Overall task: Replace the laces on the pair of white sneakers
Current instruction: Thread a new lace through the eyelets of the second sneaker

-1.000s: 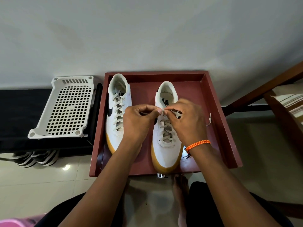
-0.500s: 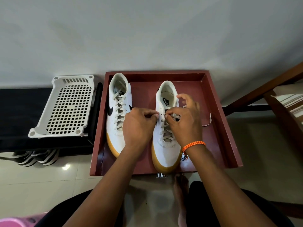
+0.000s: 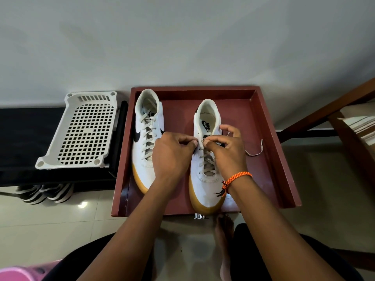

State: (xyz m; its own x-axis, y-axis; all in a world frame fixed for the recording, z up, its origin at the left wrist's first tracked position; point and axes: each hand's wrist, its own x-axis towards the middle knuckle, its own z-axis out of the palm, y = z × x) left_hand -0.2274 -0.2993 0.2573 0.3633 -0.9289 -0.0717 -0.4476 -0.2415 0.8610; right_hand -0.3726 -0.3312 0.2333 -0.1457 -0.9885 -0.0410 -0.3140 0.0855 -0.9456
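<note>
Sneaker (image 3: 205, 179) sits toe-first in the tray (image 3: 284, 159) so both hands (image 3: 172, 157) (image 3: 225, 153) reach it, fingers pinching lace (image 3: 253, 153) at the top eyelets.

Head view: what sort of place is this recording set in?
Probably a home, likely a shoe-storage corner: tiled floor, striped shoes tucked under a low black bench, and a wooden chair against a plain wall.
</note>
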